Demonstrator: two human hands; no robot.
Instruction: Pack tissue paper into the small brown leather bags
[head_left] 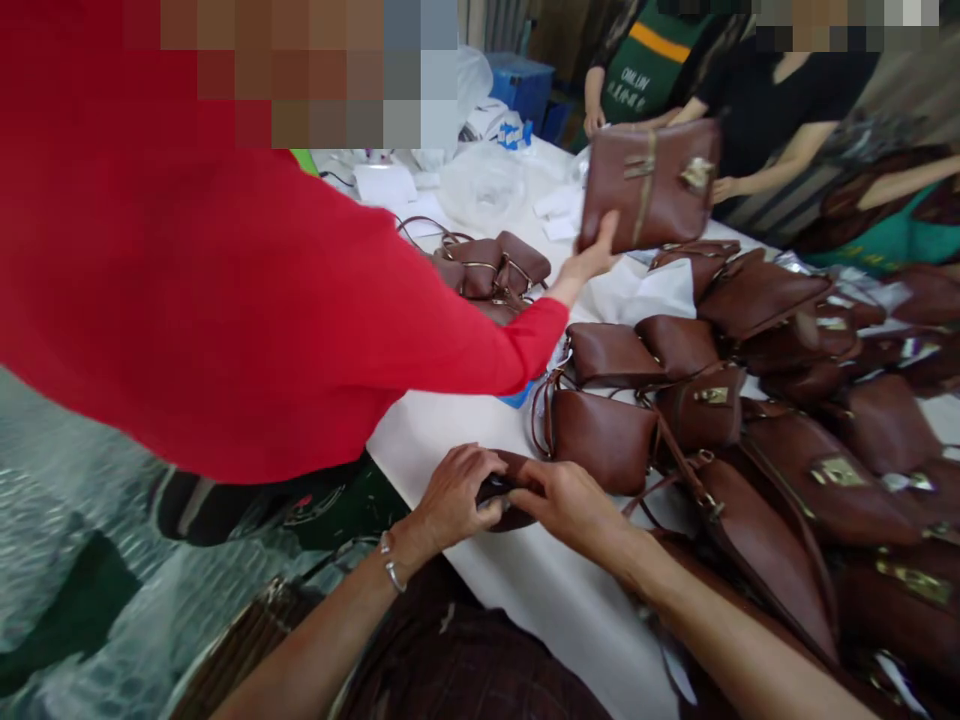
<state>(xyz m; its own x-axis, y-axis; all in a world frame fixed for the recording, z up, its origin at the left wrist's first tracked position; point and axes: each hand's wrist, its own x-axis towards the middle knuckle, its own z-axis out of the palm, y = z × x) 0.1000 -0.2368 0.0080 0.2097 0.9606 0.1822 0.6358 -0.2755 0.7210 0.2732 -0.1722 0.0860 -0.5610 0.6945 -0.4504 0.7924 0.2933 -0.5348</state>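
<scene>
Head view: a small brown leather piece point(511, 518) sits between the two hands at the near edge of the white desk point(420, 430), straight ahead of the person's body. Its visible part runs roughly crosswise, from one hand to the other, rather than pointing away from the body; the fingers cover both ends, so its full long axis cannot be told exactly. The left hand point(461, 490) grips the left end, fingers curled over the top and thumb underneath, beside a dark gap that looks like an opening. The right hand point(559, 495) pinches the right end between thumb and bent fingers. Neither hand is clearly nearer, since both touch the piece (whether it is a pouch or a part of a larger bag is too hidden to say).

Just beyond the right hand, and slightly to its right, lies the nearest finished-looking bag point(604, 440), flat on the desk and apart from the held piece. More brown bags point(772, 540) spread out to the right, some overlapping. Farther ahead, a co-worker's red sleeve point(450, 320) reaches across from the left, and that person's hand point(600, 255) holds up another bag point(660, 190), well apart from the person's own hands.
</scene>
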